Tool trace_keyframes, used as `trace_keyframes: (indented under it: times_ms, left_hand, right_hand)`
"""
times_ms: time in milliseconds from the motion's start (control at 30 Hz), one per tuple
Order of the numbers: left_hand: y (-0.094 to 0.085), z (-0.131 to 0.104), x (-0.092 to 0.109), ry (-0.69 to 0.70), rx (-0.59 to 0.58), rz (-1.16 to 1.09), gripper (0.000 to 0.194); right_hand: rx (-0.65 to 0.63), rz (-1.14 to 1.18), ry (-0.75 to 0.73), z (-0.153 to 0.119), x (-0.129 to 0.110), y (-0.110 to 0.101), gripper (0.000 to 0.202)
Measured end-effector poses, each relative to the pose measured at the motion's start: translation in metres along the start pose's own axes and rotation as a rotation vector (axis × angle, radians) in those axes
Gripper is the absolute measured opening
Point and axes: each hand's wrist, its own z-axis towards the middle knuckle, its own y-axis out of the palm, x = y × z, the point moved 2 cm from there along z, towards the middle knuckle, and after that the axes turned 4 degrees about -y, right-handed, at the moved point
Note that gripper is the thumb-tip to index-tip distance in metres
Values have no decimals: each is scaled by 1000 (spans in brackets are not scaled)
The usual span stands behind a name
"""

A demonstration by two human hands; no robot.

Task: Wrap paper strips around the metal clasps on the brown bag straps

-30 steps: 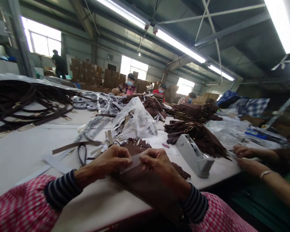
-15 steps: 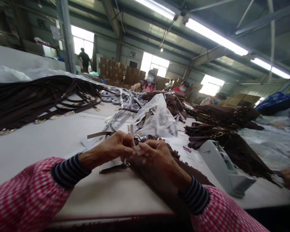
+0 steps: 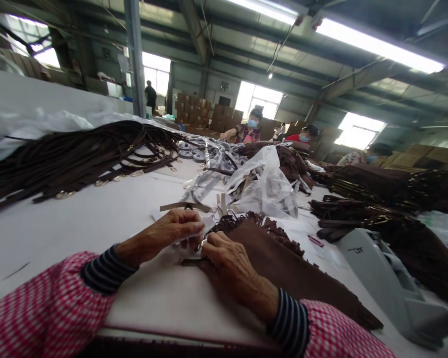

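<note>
My left hand [image 3: 164, 236] is closed in a pinch, with a small whitish translucent piece [image 3: 209, 223] at its fingertips. Just right of it, my right hand [image 3: 237, 266] is bent with its fingers closed around a small shiny metal ring [image 3: 202, 243]. Below that ring, a short dark strap end [image 3: 192, 262] pokes out to the left. Under and beyond my right hand lies a flat brown leather-like piece [image 3: 272, 256] with a fringed far edge. Brown-grey strips [image 3: 186, 206] lie just past my left hand.
Dark straps with gold clasps [image 3: 97, 154] are heaped at left. Clear plastic [image 3: 271, 186] and grey-wrapped straps [image 3: 212, 149] lie ahead. A grey tape dispenser [image 3: 388, 283] stands at right beside stacked brown bags [image 3: 388, 214]. Several co-workers are beyond the table [image 3: 142, 293].
My hands have moved slightly apart, with the right hand now lower at the metal ring. The brown piece shows more fully. The camera view has turned a little left.
</note>
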Motion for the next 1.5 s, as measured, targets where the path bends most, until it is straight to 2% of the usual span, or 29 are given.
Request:
trace_keyframes:
  times_ms: [133,233,333,433,933,1167,1367,1500]
  left_hand:
    - [-8,-7,7,-13,-27,84,33]
    - [-18,-11,5,-59,-94,66,28]
    - [-27,-13,1,-80,-146,79,25]
    - [-30,-13,0,-93,-158,101,25]
    - [-28,-13,2,-54,-168,151,21]
    - [-23,-15,6,-59,-145,217,21]
    - [-14,-13,6,-33,-183,343,26]
    - [-8,-9,14,-4,-262,466,30]
  right_hand:
    - [127,366,171,-13,17,-5,6]
    - [171,661,288,-16,28,-5,10]
    - [160,874,315,-14,32,-4,7]
    - [122,978,287,-12,32,-4,9]
    - [60,847,216,-5,29,-3,12]
    - [59,647,189,-5,25,-5,13]
    - [66,605,187,-3,25,-4,11]
    - [85,526,216,-2,23,0,10]
